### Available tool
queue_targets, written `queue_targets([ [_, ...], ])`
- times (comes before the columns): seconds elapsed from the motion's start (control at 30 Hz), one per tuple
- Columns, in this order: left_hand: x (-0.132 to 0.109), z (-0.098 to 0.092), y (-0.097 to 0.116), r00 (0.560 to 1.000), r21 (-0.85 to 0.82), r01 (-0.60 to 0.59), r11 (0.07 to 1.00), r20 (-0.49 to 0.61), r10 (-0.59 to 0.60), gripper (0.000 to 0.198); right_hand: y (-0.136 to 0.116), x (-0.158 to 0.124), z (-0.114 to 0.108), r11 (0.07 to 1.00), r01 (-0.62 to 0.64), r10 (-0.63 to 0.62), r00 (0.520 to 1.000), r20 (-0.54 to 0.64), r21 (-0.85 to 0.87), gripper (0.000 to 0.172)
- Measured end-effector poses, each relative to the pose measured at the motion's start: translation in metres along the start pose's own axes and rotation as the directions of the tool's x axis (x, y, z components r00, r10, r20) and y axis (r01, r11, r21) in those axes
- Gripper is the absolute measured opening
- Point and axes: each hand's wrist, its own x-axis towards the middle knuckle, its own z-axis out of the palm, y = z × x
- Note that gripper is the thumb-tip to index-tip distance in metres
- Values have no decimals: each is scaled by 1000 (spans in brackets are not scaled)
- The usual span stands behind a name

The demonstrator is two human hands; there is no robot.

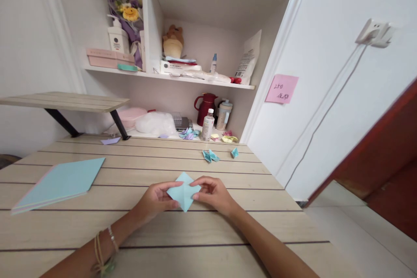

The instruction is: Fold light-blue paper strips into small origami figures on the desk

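A light blue piece of origami paper [185, 193], folded into a diamond with creases meeting at its middle, is held just over the wooden table [208, 230]. My left hand [158, 197] pinches its left corner between thumb and fingers. On the opposite corner, my right hand [211, 193] grips the paper the same way. Farther back on the table lie a folded blue paper figure [211, 156] and a smaller blue folded piece [235, 153]. To the left is a stack of coloured paper sheets [65, 182], blue on top.
A small raised stand [65, 100] with black legs occupies the back left, a purple paper piece [110, 141] beneath it. Along the back are a bottle [207, 126], a red jug [206, 108], a plastic bag [156, 123] and folded papers [189, 134]. Shelves [195, 79] rise behind.
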Motion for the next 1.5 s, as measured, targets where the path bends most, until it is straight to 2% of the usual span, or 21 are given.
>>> queue_targets([
  [0.1, -1, 0, 1, 1000, 7, -2, 1000, 7, 2, 56, -1, 0, 1, 999, -9, 9, 1000, 20, 32, 43],
  [0.2, -3, 2, 4, 1000, 31, 7, 999, 3, -7, 49, -2, -1, 1, 998, -17, 16, 1000, 13, 53, 37],
  [0.4, -6, 5, 9, 1000, 129, -24, 991, -5, 25, 50, 1, -1, 1, 997, -20, 19, 1000, 10, 71, 32],
  [0.57, -3, 1, 6, 987, 302, -125, 945, -55, 148, 37, 2, 2, 7, 996, 46, -40, 996, -73, 82, 22],
  [0.7, -1, -2, 3, 973, 357, -140, 923, -122, 195, 35, 3, 3, 9, 997, 71, -64, 984, -169, 37, 21],
  [0.8, -2, -3, 3, 966, 370, -151, 917, -142, 217, 32, 1, 1, 10, 994, 84, -79, 993, -85, 64, 24],
  [0.9, -4, -1, 5, 960, 403, -175, 898, -133, 247, 28, -3, -2, 12, 995, 86, -87, 996, 31, 42, 39],
  [1.03, -6, 2, 9, 955, 454, -202, 868, -105, 277, 25, -5, -2, 14, 992, 121, -121, 993, 3, -28, 31],
  [1.2, -5, 0, 7, 950, 485, -235, 843, -70, 305, 24, -9, 0, 13, 989, 141, -141, 990, -18, 35, 21],
  [1.37, -5, 0, 6, 954, 490, -229, 841, -59, 294, 24, -10, 1, 12, 994, 77, -74, 996, -45, 81, 18],
  [1.5, -5, 6, 6, 964, 357, -141, 923, -162, 210, 22, -2, 3, 13, 975, -9, 38, 991, -130, 220, 20],
])
